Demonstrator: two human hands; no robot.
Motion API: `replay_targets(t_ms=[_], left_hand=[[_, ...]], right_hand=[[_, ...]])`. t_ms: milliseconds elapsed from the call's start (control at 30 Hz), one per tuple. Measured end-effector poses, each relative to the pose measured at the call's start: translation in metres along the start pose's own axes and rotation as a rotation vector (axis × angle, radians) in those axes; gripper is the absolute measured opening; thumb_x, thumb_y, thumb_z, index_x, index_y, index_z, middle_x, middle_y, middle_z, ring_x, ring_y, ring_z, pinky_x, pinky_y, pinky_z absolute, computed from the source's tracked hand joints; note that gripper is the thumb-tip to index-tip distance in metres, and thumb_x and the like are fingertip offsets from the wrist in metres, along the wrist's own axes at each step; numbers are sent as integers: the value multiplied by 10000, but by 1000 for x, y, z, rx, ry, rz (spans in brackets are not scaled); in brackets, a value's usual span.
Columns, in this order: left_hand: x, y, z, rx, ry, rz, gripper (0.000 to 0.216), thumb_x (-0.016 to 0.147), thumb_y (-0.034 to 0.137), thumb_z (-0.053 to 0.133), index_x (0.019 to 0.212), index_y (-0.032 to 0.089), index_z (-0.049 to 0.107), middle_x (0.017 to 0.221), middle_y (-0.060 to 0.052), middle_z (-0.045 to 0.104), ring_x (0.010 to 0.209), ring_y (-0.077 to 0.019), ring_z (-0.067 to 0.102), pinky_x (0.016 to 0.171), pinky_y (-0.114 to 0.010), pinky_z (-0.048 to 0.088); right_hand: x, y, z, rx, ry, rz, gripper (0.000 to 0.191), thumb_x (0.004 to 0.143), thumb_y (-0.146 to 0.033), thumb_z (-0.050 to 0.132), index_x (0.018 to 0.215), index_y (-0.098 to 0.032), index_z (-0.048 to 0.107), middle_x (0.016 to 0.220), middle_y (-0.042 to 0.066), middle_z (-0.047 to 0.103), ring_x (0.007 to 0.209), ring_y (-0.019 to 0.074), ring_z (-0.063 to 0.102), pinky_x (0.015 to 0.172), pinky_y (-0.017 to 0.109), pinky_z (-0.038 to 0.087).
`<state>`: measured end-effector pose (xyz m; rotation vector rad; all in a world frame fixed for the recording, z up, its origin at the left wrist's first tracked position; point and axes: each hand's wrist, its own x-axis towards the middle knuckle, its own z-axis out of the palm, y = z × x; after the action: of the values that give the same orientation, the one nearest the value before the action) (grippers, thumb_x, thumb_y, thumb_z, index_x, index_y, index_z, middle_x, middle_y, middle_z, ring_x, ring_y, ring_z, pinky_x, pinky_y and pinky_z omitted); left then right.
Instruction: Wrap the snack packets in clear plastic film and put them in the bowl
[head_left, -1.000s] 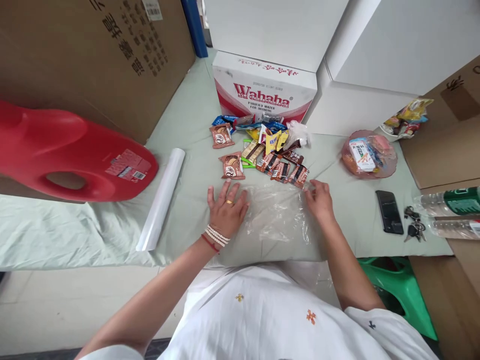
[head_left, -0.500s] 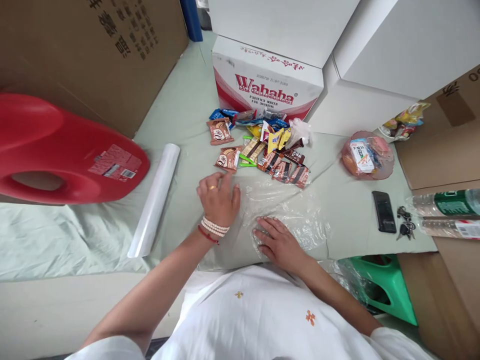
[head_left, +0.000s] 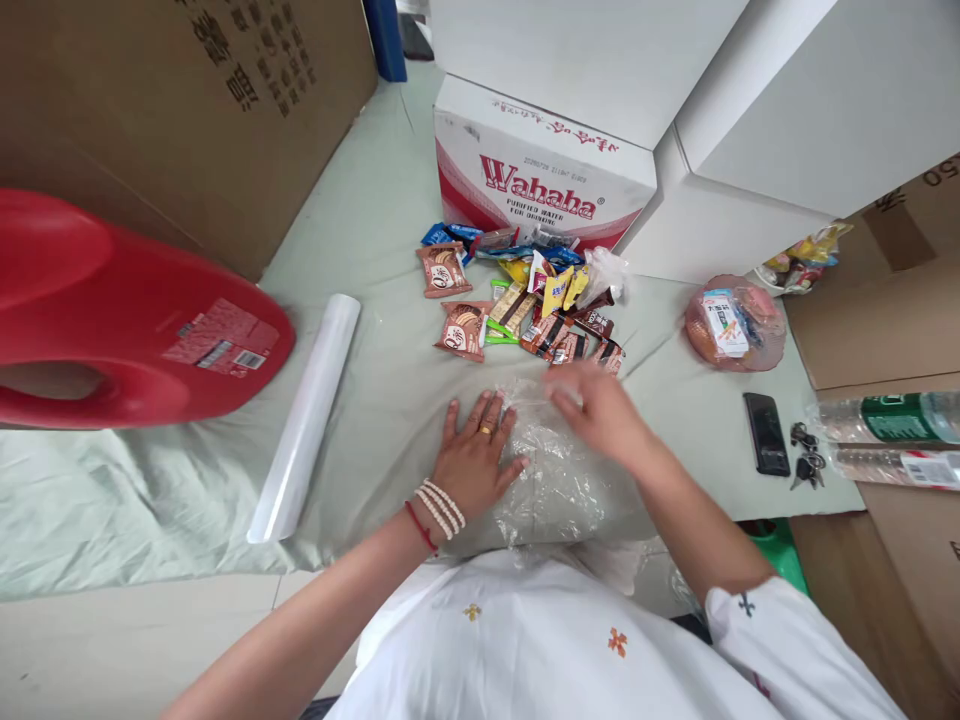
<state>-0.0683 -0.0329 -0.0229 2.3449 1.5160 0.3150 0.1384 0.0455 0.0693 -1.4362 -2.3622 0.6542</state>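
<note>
A crumpled clear plastic sheet (head_left: 562, 475) lies on the pale green cloth in front of me. My left hand (head_left: 478, 455) rests flat on its left edge, fingers spread, a gold ring on one finger and bead bracelets at the wrist. My right hand (head_left: 600, 408) hovers over the sheet's far edge, blurred by motion, so its fingers are unclear. Just beyond the sheet sits a pile of wrapped snacks (head_left: 525, 300).
A roll of clear film (head_left: 304, 420) lies to the left beside a big red jug (head_left: 112, 320). A Wahaha carton (head_left: 540, 170) stands behind the snacks. At right are a pink bag of snacks (head_left: 731, 325), a phone (head_left: 765, 432), keys (head_left: 806, 455) and bottles (head_left: 889, 420).
My right hand lifted from the near part of the sheet and swung to its far edge. My left hand went from curled near the snacks to flat on the sheet's left edge.
</note>
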Motion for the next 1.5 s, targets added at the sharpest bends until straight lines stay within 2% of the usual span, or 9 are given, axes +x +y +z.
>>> replay_targets(t_ms=[133,300,667,800,967,1067,1233,1367,1500], left_hand=[[-3,3,2,24,-27,-4,816,929,648,526,1593,190,402,1689,-175,282,1588,-373,206,1269,-660,-26],[-2,2,6,15,-36,-8,907,896,734,510,1603,182,374,1707,-164,232,1596,-357,182,1271,-656,-36],[-2,-1,7,7,-58,23,999,844,778,547,1607,161,357,1711,-193,200,1600,-376,149,1256,-664,-82],[-1,0,6,47,-92,3,1034,836,794,535,1615,145,334,1717,-189,172,1601,-383,133,1248,-678,-81],[0,0,5,93,-113,3,1062,827,803,534,1627,143,305,1721,-185,157,1600,-388,135,1252,-673,-64],[0,-1,6,108,-118,1,1069,826,810,526,1628,141,301,1718,-189,162,1601,-382,135,1249,-678,-64],[0,-1,7,120,-125,19,1108,804,835,533,1629,134,295,1718,-203,154,1600,-406,110,1241,-692,-64],[-1,-2,9,132,-98,36,1115,815,842,514,1629,116,286,1716,-220,136,1600,-411,107,1231,-710,-62],[0,-5,10,130,-78,50,1075,836,826,505,1631,137,287,1711,-225,159,1598,-396,136,1234,-715,-21]], right_hand=[[119,21,-18,-331,280,65,423,1019,-453,496,1133,-120,731,1204,215,646,1329,406,427,1117,629,351],[202,51,9,-422,277,86,382,1000,-374,517,1012,-51,719,1150,250,634,1323,424,415,1101,705,277],[91,87,-71,-206,511,294,419,1011,-494,454,966,-142,676,951,121,700,944,253,620,944,452,476],[116,60,-42,-364,406,287,520,1004,-577,470,1265,-143,586,1176,189,678,1185,351,534,1018,547,432],[160,34,-21,-458,201,352,391,982,-330,550,1316,-129,577,1260,216,664,1252,404,496,1008,569,438],[135,32,-33,-366,357,307,395,1009,-348,497,1354,-164,557,1283,182,656,1258,389,505,1018,553,442],[14,27,-39,129,546,258,617,1022,-575,433,1534,-246,331,1217,116,673,1074,292,648,918,460,530],[-74,15,3,396,510,328,665,992,-613,497,1529,-245,360,1120,98,700,944,248,679,847,406,555],[-104,17,58,148,414,477,500,1021,-530,461,1390,-208,560,1098,130,695,1001,284,633,908,455,519]])
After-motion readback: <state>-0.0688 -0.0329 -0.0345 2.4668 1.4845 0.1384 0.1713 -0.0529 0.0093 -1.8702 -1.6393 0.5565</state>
